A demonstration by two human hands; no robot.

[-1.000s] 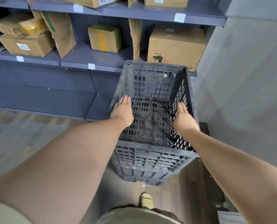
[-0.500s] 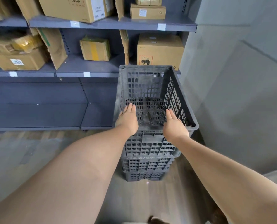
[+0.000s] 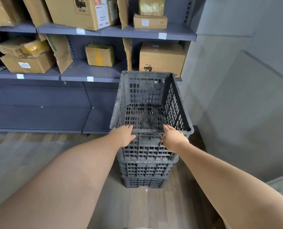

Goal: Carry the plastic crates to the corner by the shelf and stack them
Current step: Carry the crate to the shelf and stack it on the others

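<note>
Cardboard boxes [image 3: 28, 64] crowd the grey metal shelf [image 3: 91, 75] on the left, two tiers in view, white label tags along the shelf edges. One box with a yellow tape band [image 3: 99, 54] sits alone mid-shelf. Further right, a box with a red-framed printed mark [image 3: 162, 57] stands at the shelf's end, just behind the crates.

Wood-look floor [image 3: 21, 162] below, grey-brown planks.

Left hand [image 3: 123, 136]: palm down, fingers loosely spread and extended, lying against the near rim of the top crate [image 3: 147, 100] at its left part. Not closed around anything; contact looks light, and whether it truly presses on the rim I cannot tell.

Top crate: black perforated plastic, empty, open side up, nested into the crate below. Stack of black crates [image 3: 145, 169] stands on the floor in the corner, shelf end behind it and grey wall [image 3: 236, 96] to the right. At least three crates visible in the stack.

Right hand [image 3: 173, 138]: open too, fingers extended toward the near rim at its right part, fingertips at or just over the edge. No grasp.

Far lower right, a corner of a grey object [image 3: 281, 184], cut off by the frame.
</note>
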